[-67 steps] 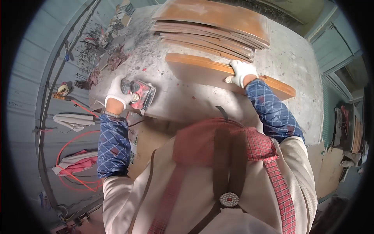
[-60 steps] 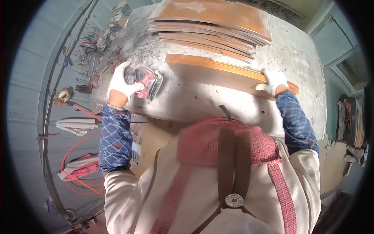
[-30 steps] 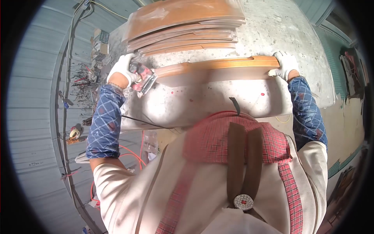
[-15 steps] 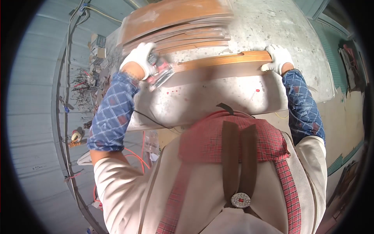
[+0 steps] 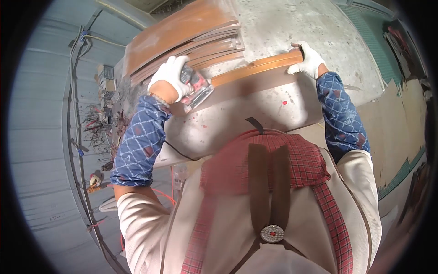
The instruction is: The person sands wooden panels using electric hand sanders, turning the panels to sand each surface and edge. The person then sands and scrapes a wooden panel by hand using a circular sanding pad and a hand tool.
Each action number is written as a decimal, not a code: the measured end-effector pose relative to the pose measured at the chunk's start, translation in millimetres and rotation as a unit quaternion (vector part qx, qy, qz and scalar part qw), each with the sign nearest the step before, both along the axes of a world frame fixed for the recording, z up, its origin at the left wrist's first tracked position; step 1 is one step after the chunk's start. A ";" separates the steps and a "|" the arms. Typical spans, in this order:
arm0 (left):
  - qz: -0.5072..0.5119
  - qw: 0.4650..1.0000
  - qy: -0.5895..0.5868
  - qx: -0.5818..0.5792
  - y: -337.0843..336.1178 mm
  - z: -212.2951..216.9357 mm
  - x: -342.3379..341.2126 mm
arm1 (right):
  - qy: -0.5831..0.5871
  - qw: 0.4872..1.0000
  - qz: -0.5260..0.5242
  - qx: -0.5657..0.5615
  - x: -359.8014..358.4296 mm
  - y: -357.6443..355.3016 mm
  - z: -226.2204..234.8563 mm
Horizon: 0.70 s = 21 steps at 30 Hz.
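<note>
My left hand (image 5: pixel 169 78), in a white glove, is wrapped round a red-and-dark power sander (image 5: pixel 197 89). The sander sits at the left end of an orange-brown wooden panel (image 5: pixel 255 66), which stands on its long edge on the worktable. Whether its pad touches the wood cannot be made out. At the panel's other end my right hand (image 5: pixel 311 61), also gloved in white, grips the corner, thumb on the near face and fingers over the far side. A dark cord (image 5: pixel 180 153) hangs over the table's near edge, below the sander.
Behind the panel, at the far left, lies a stack of brown wooden panels (image 5: pixel 182 36). The pale, spotted worktable (image 5: pixel 278 25) reaches to the right. Cluttered tools and boxes (image 5: pixel 102 109) stand left of it, and an orange hose (image 5: pixel 163 195) runs below.
The sander and my left hand have shifted slightly right and nearer along the panel. My head view has turned a little, so the table, panel and right hand appear further left.
</note>
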<state>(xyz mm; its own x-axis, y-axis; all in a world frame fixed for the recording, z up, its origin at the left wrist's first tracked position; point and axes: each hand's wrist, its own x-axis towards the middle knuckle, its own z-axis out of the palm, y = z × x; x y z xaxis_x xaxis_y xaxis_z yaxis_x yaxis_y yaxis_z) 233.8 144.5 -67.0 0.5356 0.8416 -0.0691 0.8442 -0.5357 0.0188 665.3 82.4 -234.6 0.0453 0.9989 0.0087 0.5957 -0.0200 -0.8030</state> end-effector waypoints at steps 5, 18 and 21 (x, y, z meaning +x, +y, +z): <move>-0.074 0.997 0.002 -0.007 1.6 7.8 99.4 | 0.174 0.981 -0.078 0.030 -6.6 -14.9 -12.6; -0.163 0.986 0.039 -0.011 11.0 24.7 290.2 | 0.182 0.983 -0.025 0.002 -23.6 -26.4 39.7; -0.142 0.988 0.057 -0.001 8.8 29.5 269.0 | 0.189 0.982 -0.028 0.003 -22.5 -22.9 31.9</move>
